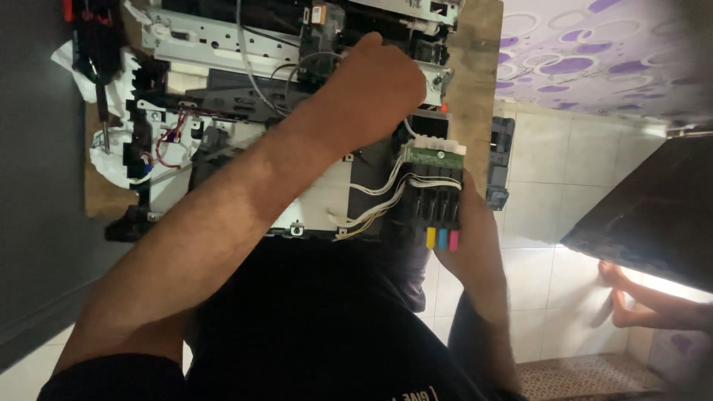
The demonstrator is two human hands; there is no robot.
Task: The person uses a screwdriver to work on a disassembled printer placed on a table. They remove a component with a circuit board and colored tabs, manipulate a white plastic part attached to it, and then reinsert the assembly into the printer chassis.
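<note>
A disassembled printer (223,111), with bare metal frame, black plastic and loose wires, lies on a wooden board (475,67). My left hand (379,85) is curled into a fist over the printer's upper right part, and what its fingers press on is hidden. My right hand (475,245) grips a black ink cartridge carriage (434,197) at the printer's right edge. The carriage has a green circuit board, white ribbon cables (379,200) and yellow, blue and pink tabs.
White cloth or paper (111,160) and a black tool (100,52) lie at the printer's left. A black plastic part (501,160) sits on the tiled floor beside the board. Another person's bare feet (631,297) are at the right, under a dark slab (653,215).
</note>
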